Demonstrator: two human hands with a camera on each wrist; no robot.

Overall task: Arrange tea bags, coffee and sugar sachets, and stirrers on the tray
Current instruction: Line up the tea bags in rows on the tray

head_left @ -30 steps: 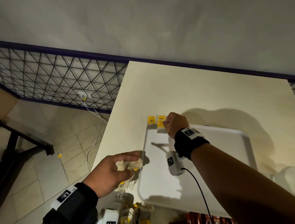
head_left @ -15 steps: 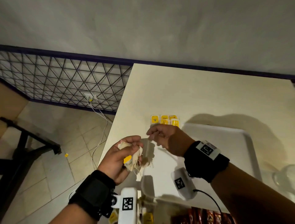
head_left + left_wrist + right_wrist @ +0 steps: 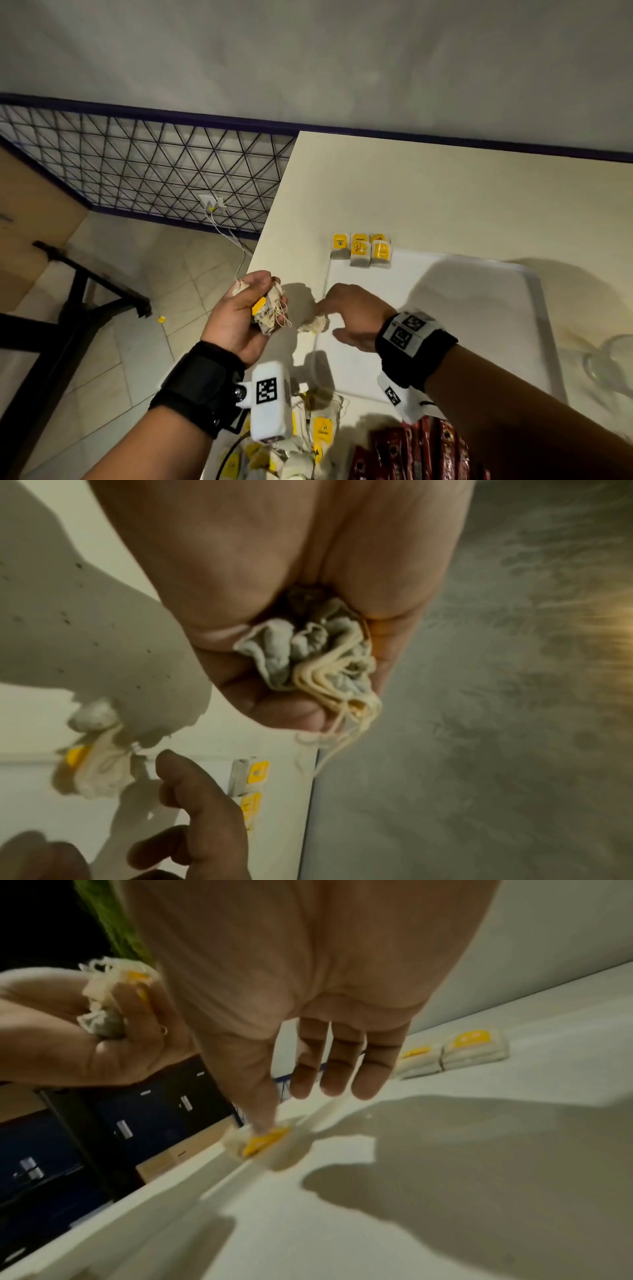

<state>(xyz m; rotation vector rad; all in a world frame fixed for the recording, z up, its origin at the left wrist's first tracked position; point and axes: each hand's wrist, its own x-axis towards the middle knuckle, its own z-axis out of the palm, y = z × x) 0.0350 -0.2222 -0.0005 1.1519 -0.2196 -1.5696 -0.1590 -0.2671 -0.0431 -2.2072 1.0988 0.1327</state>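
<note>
My left hand [image 3: 246, 315] is raised beside the table's left edge and grips a crumpled bunch of tea bags [image 3: 269, 311] [image 3: 308, 656] with loose strings. My right hand [image 3: 346, 318] [image 3: 325, 1069] hovers over the left rim of the white tray [image 3: 462, 308]. Its fingers are spread, and one fingertip touches a single tea bag [image 3: 313, 324] [image 3: 263, 1141] lying on that rim. Three tea bags with yellow tags [image 3: 361, 250] [image 3: 472, 1047] lie in a row at the tray's far left corner.
A pile of tea bags [image 3: 308, 442] and red sachets [image 3: 428, 452] lie at the table's near edge. A glass vessel [image 3: 609, 359] stands right of the tray. The table's left edge [image 3: 274, 240] drops to a tiled floor.
A third tea bag has joined the row at the far corner. My right hand came back from there to the left hand, and a single tea bag now lies on the tray's left rim under it.
</note>
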